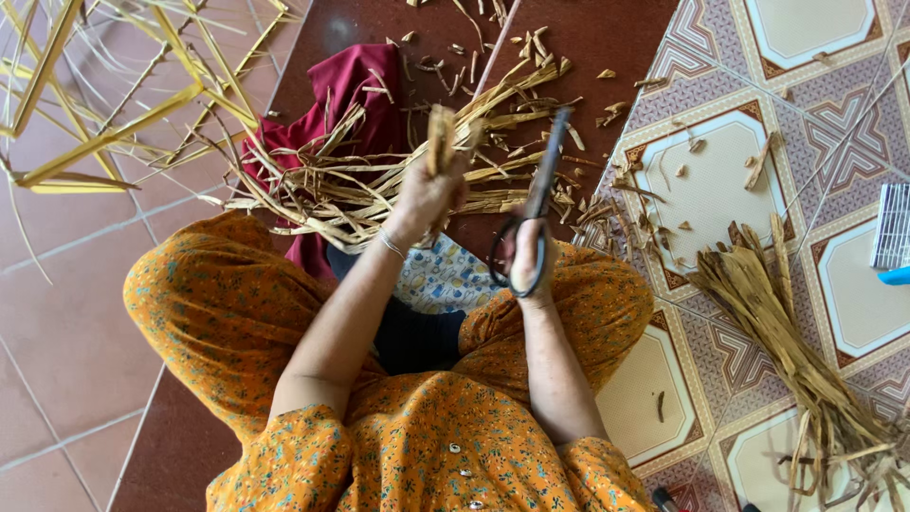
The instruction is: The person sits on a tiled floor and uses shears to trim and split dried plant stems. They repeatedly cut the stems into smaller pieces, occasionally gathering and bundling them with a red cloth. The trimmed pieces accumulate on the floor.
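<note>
My left hand (428, 192) is closed around a short bundle of dried tan leaf strips (441, 137), held upright above my lap. My right hand (529, 258) grips a pair of dark metal scissors (540, 185) by the handles, the blades pointing up and away, just right of the bundle. The blades look closed and are not touching the strips. I sit cross-legged in orange flowered clothing (237, 313). A loose heap of dried strips (351, 190) lies on the floor right in front of my knees.
A dark red cloth (346, 85) lies under the heap. Yellow-green fresh leaves (114, 95) spread at the upper left. Another pile of dried strips (796, 351) rests on the patterned tiles at right, with cut scraps (654, 180) scattered around. A blue-and-white object (893, 232) sits at the right edge.
</note>
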